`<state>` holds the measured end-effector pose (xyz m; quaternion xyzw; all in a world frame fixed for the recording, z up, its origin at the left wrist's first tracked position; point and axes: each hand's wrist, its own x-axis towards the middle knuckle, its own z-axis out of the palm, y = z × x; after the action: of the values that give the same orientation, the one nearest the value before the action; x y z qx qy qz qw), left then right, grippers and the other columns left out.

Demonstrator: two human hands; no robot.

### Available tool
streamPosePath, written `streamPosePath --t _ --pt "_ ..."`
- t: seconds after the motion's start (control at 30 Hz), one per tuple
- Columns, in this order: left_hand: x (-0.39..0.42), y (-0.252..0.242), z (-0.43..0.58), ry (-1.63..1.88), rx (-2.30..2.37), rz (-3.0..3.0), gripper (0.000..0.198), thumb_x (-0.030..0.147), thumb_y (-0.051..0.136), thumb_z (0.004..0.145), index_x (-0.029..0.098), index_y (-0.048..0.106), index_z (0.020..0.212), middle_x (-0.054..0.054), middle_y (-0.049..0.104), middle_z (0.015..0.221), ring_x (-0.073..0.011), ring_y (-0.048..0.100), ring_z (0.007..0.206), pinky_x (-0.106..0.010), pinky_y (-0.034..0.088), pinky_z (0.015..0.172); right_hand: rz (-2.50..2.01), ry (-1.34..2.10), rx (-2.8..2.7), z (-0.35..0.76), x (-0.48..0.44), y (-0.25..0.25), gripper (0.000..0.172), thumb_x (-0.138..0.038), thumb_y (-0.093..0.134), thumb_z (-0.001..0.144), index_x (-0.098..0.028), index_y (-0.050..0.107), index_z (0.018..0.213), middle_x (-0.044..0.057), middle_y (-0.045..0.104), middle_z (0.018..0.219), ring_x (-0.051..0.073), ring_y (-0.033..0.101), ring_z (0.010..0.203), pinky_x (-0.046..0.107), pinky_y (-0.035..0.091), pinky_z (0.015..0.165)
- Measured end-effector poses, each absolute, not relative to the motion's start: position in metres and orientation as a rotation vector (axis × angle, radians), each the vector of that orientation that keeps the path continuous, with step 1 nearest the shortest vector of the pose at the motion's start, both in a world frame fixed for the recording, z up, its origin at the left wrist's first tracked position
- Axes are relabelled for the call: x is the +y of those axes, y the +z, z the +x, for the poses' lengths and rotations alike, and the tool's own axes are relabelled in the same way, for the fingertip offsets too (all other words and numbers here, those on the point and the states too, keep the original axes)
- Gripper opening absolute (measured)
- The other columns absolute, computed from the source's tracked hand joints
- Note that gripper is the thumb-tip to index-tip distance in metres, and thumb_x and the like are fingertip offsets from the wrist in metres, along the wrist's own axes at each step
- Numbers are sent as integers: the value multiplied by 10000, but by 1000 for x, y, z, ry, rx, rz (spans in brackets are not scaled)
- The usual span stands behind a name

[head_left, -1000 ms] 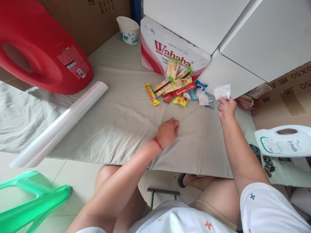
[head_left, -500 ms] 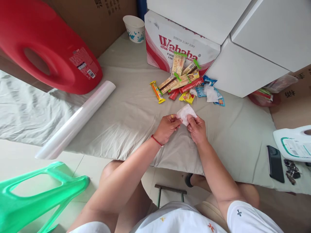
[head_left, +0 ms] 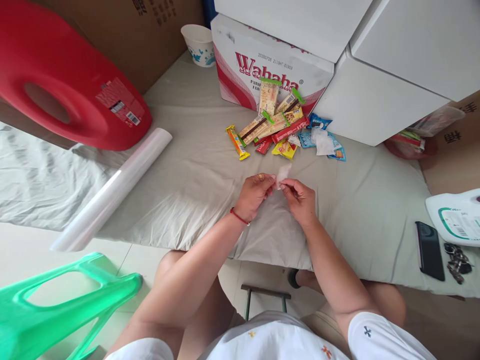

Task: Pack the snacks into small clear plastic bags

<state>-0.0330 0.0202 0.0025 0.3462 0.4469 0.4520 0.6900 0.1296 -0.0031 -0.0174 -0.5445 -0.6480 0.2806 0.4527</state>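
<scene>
Between my two hands is a small, thin white sheet, slightly see-through and bunched narrow; whether it is tissue or plastic I cannot tell. My left hand pinches its left edge, and my right hand pinches its lower right edge. Just beyond them lies a pile of packaged snacks: cracker bars with green ends, a red-wrapped bar, a yellow packet and an orange-yellow bar. A similar white piece rests on blue packets at the pile's right.
A Wahaha carton and white drawers stand behind the snacks. At left are a red jug, a clear film roll, a paper cup and a green stool. A phone, keys and white bottle lie right.
The white sheet, spread flat and square before, is now narrower and bunched between my fingers. My right hand has turned slightly inward. The view has shifted a little.
</scene>
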Motion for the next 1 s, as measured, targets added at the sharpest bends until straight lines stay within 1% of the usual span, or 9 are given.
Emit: streamPosePath --t 0.07,0.13,0.2,0.33,0.43,0.63,0.73,0.83,1.0 --pt "18 3 -32 1007 991 833 324 423 809 703 160 692 851 -18 667 772 -99 524 633 -233 346 557 -1342 821 -1446 129 -3 -18 159 -406 677 959 -272 758 990 -11 722 807 133 595 637 293 516 655" --pt "16 2 -30 1020 1041 901 386 368 870 639 159 698 915 -9 666 811 -102 540 679 -235 398 612 -1299 931 -1335 127 -2 -17 163 -422 707 932 -269 747 975 -29 692 765 120 570 607 273 490 617" --pt "16 0 -29 1022 1087 949 393 352 895 619 162 692 897 0 656 807 -108 552 709 -246 436 669 -1260 999 -1265 126 -1 -15 174 -435 734 907 -270 736 963 -38 673 750 117 565 609 268 484 617" --pt "20 -4 -32 1017 1111 954 268 384 818 722 168 674 787 12 624 727 -103 514 667 -249 411 651 -1224 1052 -1151 126 3 -15 207 -459 747 891 -267 712 959 -24 685 786 118 548 614 277 481 623" --pt "23 -4 -36 1026 1140 937 195 345 761 776 172 674 794 21 607 713 -94 478 636 -241 379 618 -1221 1018 -1132 128 4 -17 223 -486 731 905 -274 698 962 -19 669 794 124 543 628 283 477 632" --pt "21 -1 -33 992 1107 915 201 342 766 791 168 665 789 24 583 701 -96 467 631 -245 379 621 -1225 927 -1420 126 0 -20 241 -462 830 832 -291 732 971 13 678 967 154 618 813 306 535 756" --pt "19 0 -31 978 1085 921 195 336 760 811 166 667 790 22 580 701 -97 468 632 -245 375 619 -1244 1030 -1322 124 0 -21 205 -469 792 865 -281 743 932 -3 694 842 147 616 716 308 541 710" --pt "17 1 -32 975 1065 904 167 309 726 846 165 659 795 27 567 697 -89 438 601 -242 345 582 -1223 1125 -1185 125 3 -22 232 -480 824 828 -270 743 886 -21 676 736 144 604 652 307 544 669" --pt "21 0 -36 1033 1121 780 145 259 692 870 180 601 788 41 525 674 -86 433 590 -223 341 558 -1177 1165 -955 130 7 -18 310 -519 872 766 -268 716 859 -35 632 715 136 581 659 275 525 631"
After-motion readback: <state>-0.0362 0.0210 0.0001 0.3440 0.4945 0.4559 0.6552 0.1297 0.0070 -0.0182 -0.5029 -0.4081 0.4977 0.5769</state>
